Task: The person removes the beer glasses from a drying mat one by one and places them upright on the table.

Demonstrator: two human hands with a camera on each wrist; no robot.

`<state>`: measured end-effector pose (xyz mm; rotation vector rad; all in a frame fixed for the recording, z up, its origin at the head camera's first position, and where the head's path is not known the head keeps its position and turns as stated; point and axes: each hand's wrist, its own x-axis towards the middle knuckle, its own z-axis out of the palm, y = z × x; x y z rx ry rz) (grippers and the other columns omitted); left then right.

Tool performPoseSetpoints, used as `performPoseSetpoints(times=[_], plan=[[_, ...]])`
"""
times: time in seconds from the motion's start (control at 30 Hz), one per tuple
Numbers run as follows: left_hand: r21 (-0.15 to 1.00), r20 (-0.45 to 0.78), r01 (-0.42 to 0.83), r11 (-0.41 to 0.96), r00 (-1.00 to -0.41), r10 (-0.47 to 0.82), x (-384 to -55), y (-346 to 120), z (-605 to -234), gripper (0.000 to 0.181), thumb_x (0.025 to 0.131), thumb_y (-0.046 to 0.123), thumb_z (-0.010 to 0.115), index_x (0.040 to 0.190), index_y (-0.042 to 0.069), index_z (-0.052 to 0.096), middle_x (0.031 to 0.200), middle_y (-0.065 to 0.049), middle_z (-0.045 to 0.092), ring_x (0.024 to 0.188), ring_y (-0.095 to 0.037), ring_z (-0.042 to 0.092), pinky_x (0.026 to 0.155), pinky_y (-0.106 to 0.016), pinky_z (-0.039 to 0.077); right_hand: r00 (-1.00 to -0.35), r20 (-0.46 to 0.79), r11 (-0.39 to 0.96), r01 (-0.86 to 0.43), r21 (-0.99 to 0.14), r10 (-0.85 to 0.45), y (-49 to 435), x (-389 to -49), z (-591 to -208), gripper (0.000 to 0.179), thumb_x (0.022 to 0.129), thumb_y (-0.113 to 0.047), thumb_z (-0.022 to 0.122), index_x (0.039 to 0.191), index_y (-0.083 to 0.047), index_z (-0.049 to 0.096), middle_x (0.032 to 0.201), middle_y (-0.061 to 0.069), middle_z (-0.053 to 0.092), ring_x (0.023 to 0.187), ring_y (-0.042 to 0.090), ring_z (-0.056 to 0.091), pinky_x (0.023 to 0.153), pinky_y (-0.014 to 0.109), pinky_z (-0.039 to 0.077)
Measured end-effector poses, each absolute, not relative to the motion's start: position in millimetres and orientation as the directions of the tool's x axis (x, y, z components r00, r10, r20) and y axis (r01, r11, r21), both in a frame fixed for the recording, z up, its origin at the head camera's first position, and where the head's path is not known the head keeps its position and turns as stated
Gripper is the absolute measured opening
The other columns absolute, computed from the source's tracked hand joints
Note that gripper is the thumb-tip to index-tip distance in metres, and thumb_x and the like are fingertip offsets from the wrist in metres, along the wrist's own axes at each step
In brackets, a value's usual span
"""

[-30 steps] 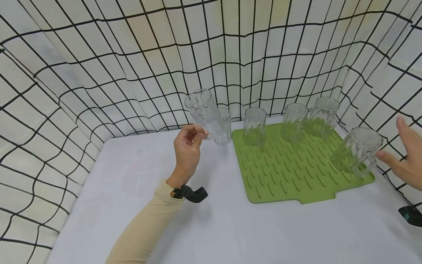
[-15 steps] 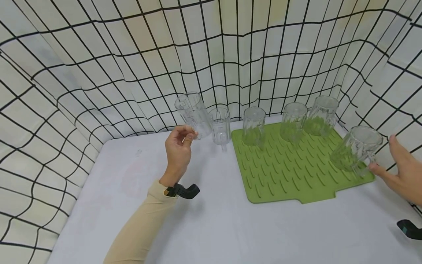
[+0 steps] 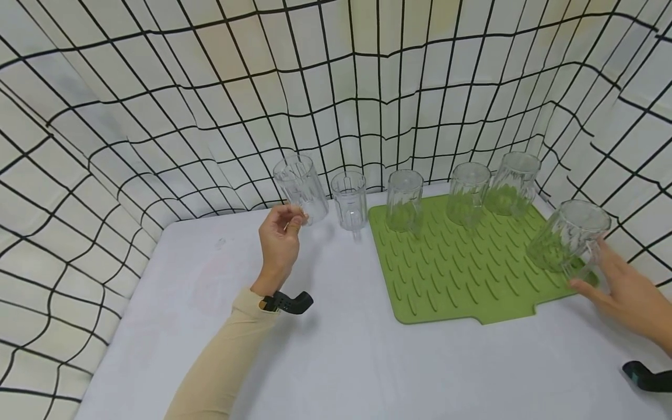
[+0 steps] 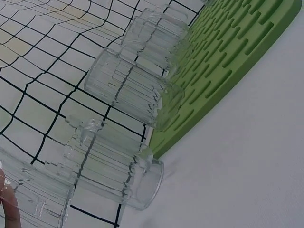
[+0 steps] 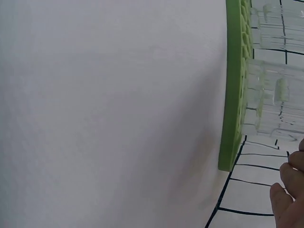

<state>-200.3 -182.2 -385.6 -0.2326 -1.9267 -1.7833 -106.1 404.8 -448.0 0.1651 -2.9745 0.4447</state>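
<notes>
My left hand (image 3: 278, 242) pinches the handle of a clear glass mug (image 3: 301, 189) at the table's back edge. The mug's base is low by the tabletop; the left wrist view shows only part of this mug (image 4: 42, 192) beside the fingertips. Just right of it stands another glass mug (image 3: 350, 201), off the mat. My right hand (image 3: 625, 289) has its thumb and fingers spread around the handle side of a glass mug (image 3: 567, 236) on the right of the green drying mat (image 3: 446, 286). Some right fingers are hidden behind that mug; the right wrist view shows its lower part (image 5: 273, 102).
Several more glass mugs stand along the back of the mat, including one at its left corner (image 3: 404, 201), one further right (image 3: 468, 195) and one at the back right (image 3: 513, 184). Black-gridded white netting (image 3: 220, 116) surrounds the white table (image 3: 367, 373) at back and sides.
My left hand has carried its mug left and lowered it, away from the neighbouring mug. My right hand has moved left and down to the handle of the rightmost mug.
</notes>
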Motion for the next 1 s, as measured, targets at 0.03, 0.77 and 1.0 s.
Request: performPoseSetpoints(times=[0.03, 0.77, 1.0], plan=[[0.887, 0.461, 0.443, 0.129, -0.863, -0.207, -200.9, -182.5, -387.0, 0.011, 0.098, -0.009, 0.061, 0.108, -0.013, 0.058, 0.096, 0.012, 0.063, 0.091, -0.003, 0.067, 0.087, -0.015, 0.059, -0.986, 0.139, 0.95, -0.133, -0.283, -0.097, 405.0, -106.1, -449.9, 0.097, 0.105, -0.043, 0.057, 0.162, 0.004, -0.006, 0.168, 0.033, -0.006, 0.144, 0.069, 0.017, 0.105, 0.084, 0.025], [0.929, 0.348, 0.312, 0.2, -0.92, -0.181, -219.7, -190.3, -427.0, 0.011, 0.099, -0.009, 0.059, 0.11, -0.008, 0.059, 0.107, -0.013, 0.064, 0.094, -0.001, 0.067, 0.09, -0.012, 0.058, -0.978, -0.029, 0.949, -0.193, -0.247, -0.206, 410.1, -107.2, -474.9, 0.091, 0.109, -0.043, 0.047, 0.155, 0.021, 0.002, 0.161, 0.046, -0.007, 0.152, 0.06, -0.01, 0.125, 0.069, -0.01], [0.931, 0.32, 0.275, 0.241, -0.932, -0.168, -226.6, -188.9, -435.5, 0.01, 0.1, -0.007, 0.06, 0.109, -0.006, 0.062, 0.109, -0.021, 0.067, 0.092, 0.003, 0.067, 0.085, -0.01, 0.056, -0.977, -0.037, 0.957, -0.198, -0.214, -0.211, 409.7, -108.3, -473.0, 0.089, 0.109, -0.045, 0.047, 0.152, 0.025, 0.011, 0.159, 0.049, 0.001, 0.152, 0.062, -0.007, 0.124, 0.071, -0.01]])
